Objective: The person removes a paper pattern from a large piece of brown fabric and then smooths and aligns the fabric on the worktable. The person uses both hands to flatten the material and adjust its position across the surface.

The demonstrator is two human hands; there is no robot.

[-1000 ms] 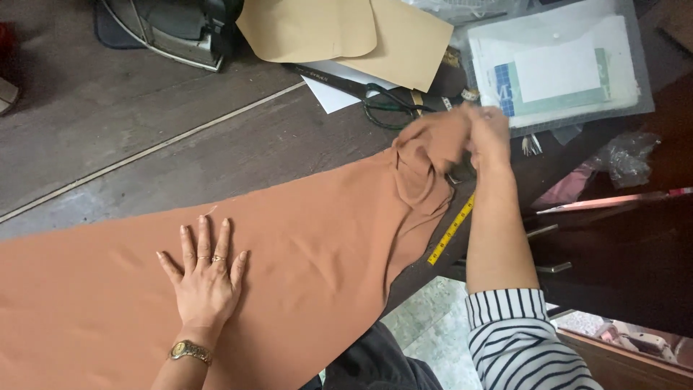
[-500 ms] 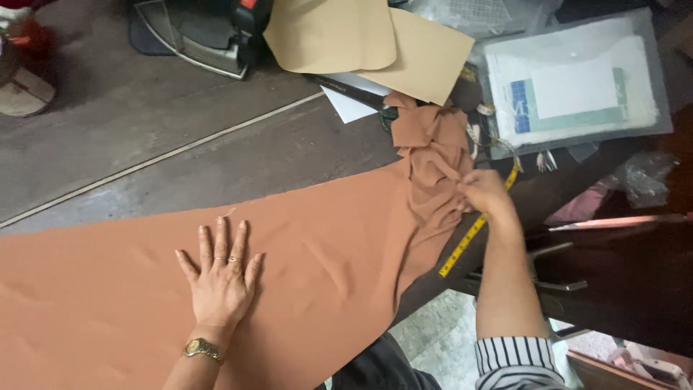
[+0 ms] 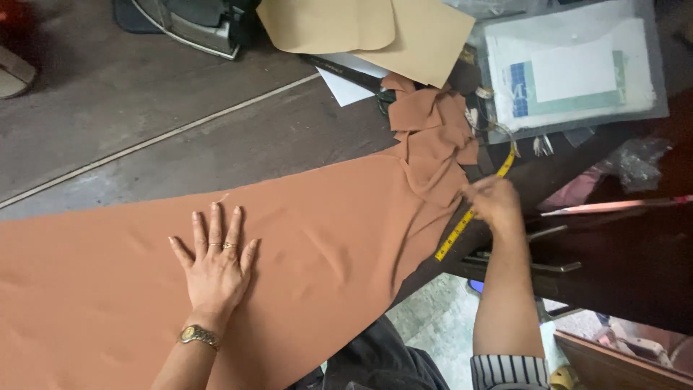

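A: Rust-brown cloth (image 3: 325,238) under both hands, then?

B: Yes. The left hand (image 3: 215,263) lies flat on it, palm down, all 5 fingers spread and gripping nothing; there are rings on 2 fingers and a gold watch (image 3: 196,334) at the wrist. The right hand (image 3: 494,202) sits at the cloth's edge near 3 o'clock, blurred, fingers curled at the fabric beside a yellow measuring tape (image 3: 473,213). I cannot tell whether it pinches the cloth or the tape.

A: And the cloth itself?

B: It runs from 8 o'clock up toward 1 o'clock, smooth under the left hand, bunched into folds (image 3: 429,126) at its far end.

A: What does it lie on?

B: A dark grey worktable (image 3: 216,144) with a pale line crossing it. At 12 o'clock lie tan paper pattern pieces (image 3: 361,29), with an iron (image 3: 191,25) at 11 o'clock.

A: Any containers?

B: A clear plastic sleeve (image 3: 577,68) at 1 o'clock, holding white sheets and a blue-and-green card. Below the table edge, near 5 o'clock, patterned floor (image 3: 433,325) shows.
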